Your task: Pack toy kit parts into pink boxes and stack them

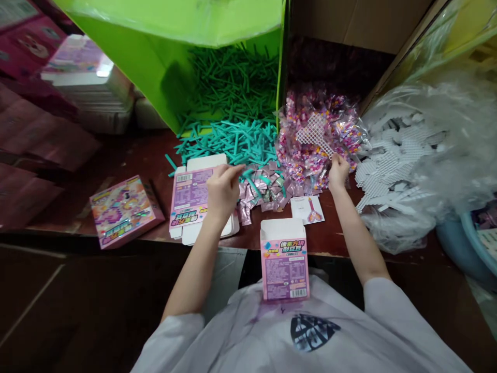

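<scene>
My right hand (339, 171) pinches the narrow end of a white lattice pegboard (313, 133), held over bags of colourful small beads (301, 155). My left hand (224, 187) has its fingers drawn together above flat pink cartons (190, 194); what they hold, if anything, is unclear. Just right of those fingers lie small pink sachets (267, 194) with a few teal sticks (253, 182) among them. A pink box (285, 267) with its white top flap raised stands upright against my shirt. Between it and the bead bags lies a printed card (306, 209).
A green bin (155, 77) spills teal sticks onto the brown table (128, 150). One closed box (124, 211) sits at the left front edge. White pegboards (396, 155) in clear plastic are piled right, near a blue tub (462, 248). Stacked cartons (89, 88) stand back left.
</scene>
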A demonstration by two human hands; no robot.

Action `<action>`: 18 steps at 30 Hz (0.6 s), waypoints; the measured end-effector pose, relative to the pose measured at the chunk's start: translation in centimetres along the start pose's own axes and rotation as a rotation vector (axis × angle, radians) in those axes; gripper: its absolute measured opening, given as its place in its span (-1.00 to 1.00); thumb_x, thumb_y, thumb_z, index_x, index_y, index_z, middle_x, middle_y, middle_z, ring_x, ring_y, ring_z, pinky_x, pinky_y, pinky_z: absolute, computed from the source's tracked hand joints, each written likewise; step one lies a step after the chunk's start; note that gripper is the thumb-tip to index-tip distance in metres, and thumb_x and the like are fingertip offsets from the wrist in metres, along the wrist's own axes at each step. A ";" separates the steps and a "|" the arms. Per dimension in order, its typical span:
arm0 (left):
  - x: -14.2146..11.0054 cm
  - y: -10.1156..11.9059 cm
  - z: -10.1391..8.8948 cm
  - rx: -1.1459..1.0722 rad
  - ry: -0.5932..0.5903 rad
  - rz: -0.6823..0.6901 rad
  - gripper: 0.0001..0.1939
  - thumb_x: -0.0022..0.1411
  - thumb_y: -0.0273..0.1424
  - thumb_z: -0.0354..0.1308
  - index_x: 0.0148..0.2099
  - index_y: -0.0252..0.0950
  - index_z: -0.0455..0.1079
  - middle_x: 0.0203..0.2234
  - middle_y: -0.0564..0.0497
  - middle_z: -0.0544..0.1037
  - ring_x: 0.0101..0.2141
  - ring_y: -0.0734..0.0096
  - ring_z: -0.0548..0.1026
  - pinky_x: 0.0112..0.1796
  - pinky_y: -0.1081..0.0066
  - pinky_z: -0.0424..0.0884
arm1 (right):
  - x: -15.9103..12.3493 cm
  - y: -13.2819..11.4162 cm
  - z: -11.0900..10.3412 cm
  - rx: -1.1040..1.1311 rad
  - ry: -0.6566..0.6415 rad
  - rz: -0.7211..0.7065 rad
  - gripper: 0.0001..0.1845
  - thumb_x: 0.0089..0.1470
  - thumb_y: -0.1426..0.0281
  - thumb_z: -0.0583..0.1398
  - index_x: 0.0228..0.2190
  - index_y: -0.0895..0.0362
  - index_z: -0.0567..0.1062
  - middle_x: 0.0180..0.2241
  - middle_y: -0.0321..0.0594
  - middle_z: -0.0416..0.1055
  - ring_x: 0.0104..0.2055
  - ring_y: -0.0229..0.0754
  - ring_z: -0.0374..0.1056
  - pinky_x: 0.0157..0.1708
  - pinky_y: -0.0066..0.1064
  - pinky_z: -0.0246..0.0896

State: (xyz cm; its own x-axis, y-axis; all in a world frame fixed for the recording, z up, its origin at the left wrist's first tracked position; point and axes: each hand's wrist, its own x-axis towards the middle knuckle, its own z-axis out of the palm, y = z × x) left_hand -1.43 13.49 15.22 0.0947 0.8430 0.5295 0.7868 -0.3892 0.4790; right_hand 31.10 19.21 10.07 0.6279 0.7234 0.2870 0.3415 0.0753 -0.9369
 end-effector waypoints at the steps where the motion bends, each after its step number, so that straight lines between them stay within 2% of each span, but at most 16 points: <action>1: -1.5 0.8 -0.7 -0.063 -0.017 0.052 -0.72 0.32 -0.46 -0.02 -0.09 -0.26 0.51 -0.31 -0.05 0.52 -0.28 0.40 0.47 -0.21 0.42 0.40 | -0.7 -0.3 -0.4 0.001 0.023 -0.040 -0.51 0.14 0.01 0.03 -0.54 0.16 0.36 -0.53 -0.29 0.22 -0.37 -0.21 0.23 -0.30 -0.35 0.22; 3: -4.6 2.1 -1.1 -0.144 -0.097 0.165 -0.73 0.31 -0.48 -0.02 -0.10 -0.26 0.50 -0.34 -0.03 0.51 -0.32 0.45 0.47 -0.27 0.48 0.41 | -2.3 -1.1 -1.3 0.021 0.044 -0.088 -0.50 0.17 0.00 0.00 -0.42 0.17 0.42 -0.43 -0.22 0.32 -0.26 -0.16 0.30 -0.24 -0.31 0.27; 5: -7.5 2.7 -0.4 -0.171 -0.186 0.250 -0.68 0.31 -0.53 -0.06 -0.05 -0.29 0.49 -0.34 -0.05 0.50 -0.31 0.43 0.48 -0.28 0.48 0.42 | -4.0 -2.2 -2.1 0.092 0.018 -0.083 -0.51 0.18 0.00 -0.01 -0.31 0.15 0.44 -0.34 -0.17 0.36 -0.18 -0.13 0.34 -0.19 -0.28 0.31; 7: -9.3 2.7 0.6 -0.199 -0.306 0.267 -0.63 0.32 -0.55 -0.11 0.02 -0.29 0.45 -0.31 -0.07 0.50 -0.28 0.41 0.48 -0.25 0.45 0.44 | -5.7 -3.6 -2.9 0.242 -0.041 -0.029 -0.56 0.17 0.02 0.04 -0.27 0.13 0.43 -0.27 -0.15 0.39 -0.14 -0.14 0.36 -0.15 -0.26 0.35; 9: -10.1 2.6 1.3 -0.274 -0.467 0.234 -0.64 0.34 -0.48 -0.06 0.13 -0.25 0.37 -0.22 -0.10 0.51 -0.19 0.37 0.50 -0.17 0.39 0.45 | -7.4 -5.0 -3.4 0.427 -0.120 0.058 -0.63 0.14 0.05 0.11 -0.29 0.11 0.43 -0.24 -0.16 0.41 -0.14 -0.16 0.39 -0.11 -0.24 0.37; 10: -10.1 2.5 1.4 -0.319 -0.518 0.196 -0.60 0.32 -0.40 0.02 0.19 -0.24 0.30 -0.13 -0.14 0.49 -0.10 0.30 0.49 -0.10 0.33 0.44 | -8.2 -5.6 -3.5 0.506 -0.169 0.110 -0.65 0.13 0.06 0.14 -0.30 0.11 0.44 -0.25 -0.16 0.42 -0.15 -0.18 0.40 -0.11 -0.24 0.38; 11: -9.9 2.6 1.4 -0.373 -0.532 0.141 -0.48 0.28 -0.31 0.11 0.26 -0.25 0.20 -0.02 -0.20 0.45 0.01 0.21 0.44 -0.02 0.25 0.41 | -9.2 -6.1 -3.5 0.567 -0.227 0.167 -0.66 0.11 0.07 0.16 -0.32 0.10 0.44 -0.26 -0.17 0.44 -0.17 -0.18 0.41 -0.12 -0.24 0.39; 13: -9.3 3.0 1.4 -0.532 -0.470 -0.015 -0.19 0.19 -0.14 0.19 0.37 -0.28 -0.03 0.18 -0.33 0.26 0.17 0.06 0.29 0.09 0.11 0.32 | -11.3 -6.6 -3.2 0.637 -0.345 0.288 -0.66 0.08 0.06 0.19 -0.35 0.10 0.45 -0.29 -0.18 0.46 -0.22 -0.18 0.43 -0.15 -0.24 0.42; 15: -8.7 3.7 1.7 -0.787 -0.440 -0.169 -0.12 0.18 -0.06 0.16 0.39 -0.24 -0.15 0.25 -0.36 0.16 0.14 0.08 0.34 0.06 0.12 0.36 | -13.5 -6.6 -2.7 0.643 -0.440 0.379 -0.65 0.03 0.06 0.23 -0.38 0.10 0.46 -0.30 -0.18 0.48 -0.24 -0.17 0.44 -0.17 -0.23 0.42; 16: -8.5 4.1 2.0 -0.926 -0.465 -0.234 -0.16 0.19 -0.06 0.15 0.38 -0.21 -0.12 0.24 -0.34 0.20 0.06 0.15 0.42 0.01 0.17 0.41 | -14.3 -6.5 -2.5 0.619 -0.477 0.398 -0.64 0.01 0.05 0.25 -0.40 0.11 0.47 -0.30 -0.18 0.49 -0.24 -0.16 0.44 -0.17 -0.23 0.42; 18: -8.4 4.6 3.0 -1.115 -0.533 -0.358 -0.29 0.16 -0.13 0.19 0.28 -0.24 0.09 0.12 -0.28 0.37 -0.10 0.27 0.52 -0.09 0.26 0.47 | -15.2 -6.0 -2.6 0.522 -0.559 0.363 -0.61 0.02 0.03 0.23 -0.38 0.12 0.50 -0.28 -0.16 0.51 -0.23 -0.14 0.44 -0.17 -0.23 0.41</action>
State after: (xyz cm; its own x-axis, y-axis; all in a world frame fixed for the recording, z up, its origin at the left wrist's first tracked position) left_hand 3.22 5.73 10.85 0.4190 0.9075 0.0303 -0.0888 0.0078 0.9960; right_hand 21.30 6.01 11.88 0.1508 0.9866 -0.0620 -0.2678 -0.0196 -0.9633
